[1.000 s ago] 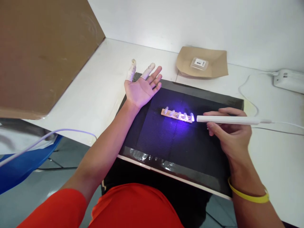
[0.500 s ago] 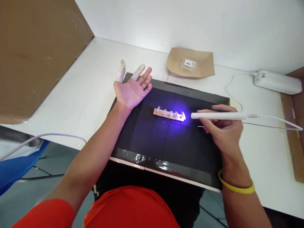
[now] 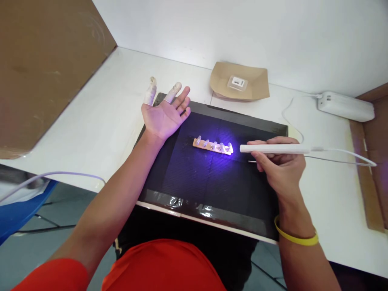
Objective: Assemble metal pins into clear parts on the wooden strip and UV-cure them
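Observation:
My right hand (image 3: 280, 161) is closed around a white pen-shaped lamp (image 3: 273, 148) with a cord, whose tip casts violet light onto a small tan strip (image 3: 213, 146) carrying a row of clear pegs. The strip lies on a black mat (image 3: 212, 178). My left hand (image 3: 165, 111) rests palm up at the mat's far left corner, fingers spread, holding nothing. Its thumb and forefinger wear white finger cots. A thin dark pin (image 3: 252, 161) lies on the mat under my right hand.
A brown paper tray (image 3: 257, 83) holding a small clear packet (image 3: 237, 83) sits behind the mat. A white power adapter (image 3: 345, 106) lies far right, its cable (image 3: 342, 155) running to the lamp. A cardboard sheet (image 3: 45, 60) overhangs the left side.
The view has shifted, so everything sits slightly further left in frame. Both hands, the lamp and the strip keep the same places relative to the mat.

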Demonstrator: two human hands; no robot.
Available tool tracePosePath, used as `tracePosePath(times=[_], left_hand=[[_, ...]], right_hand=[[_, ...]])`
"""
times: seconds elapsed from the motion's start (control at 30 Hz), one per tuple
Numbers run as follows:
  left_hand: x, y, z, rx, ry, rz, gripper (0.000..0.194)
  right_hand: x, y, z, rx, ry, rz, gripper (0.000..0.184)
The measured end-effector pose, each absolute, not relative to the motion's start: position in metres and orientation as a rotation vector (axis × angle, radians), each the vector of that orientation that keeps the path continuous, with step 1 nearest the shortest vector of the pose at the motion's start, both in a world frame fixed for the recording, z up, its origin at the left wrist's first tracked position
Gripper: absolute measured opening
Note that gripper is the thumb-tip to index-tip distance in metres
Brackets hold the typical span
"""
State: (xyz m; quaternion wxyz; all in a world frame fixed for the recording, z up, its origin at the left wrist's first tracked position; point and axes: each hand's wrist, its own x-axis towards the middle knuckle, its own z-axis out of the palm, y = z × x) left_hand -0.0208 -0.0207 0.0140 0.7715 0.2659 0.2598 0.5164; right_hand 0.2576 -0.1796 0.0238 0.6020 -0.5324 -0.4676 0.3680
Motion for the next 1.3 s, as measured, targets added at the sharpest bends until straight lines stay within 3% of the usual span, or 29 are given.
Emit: tracePosePath(times=[1.3], left_hand=[[-0.019, -0.021, 0.014, 0.596, 0.575, 1.148, 0.062]], right_hand=[[0.236, -0.187, 0.021, -1.196, -1.216, 0.827, 0.038]])
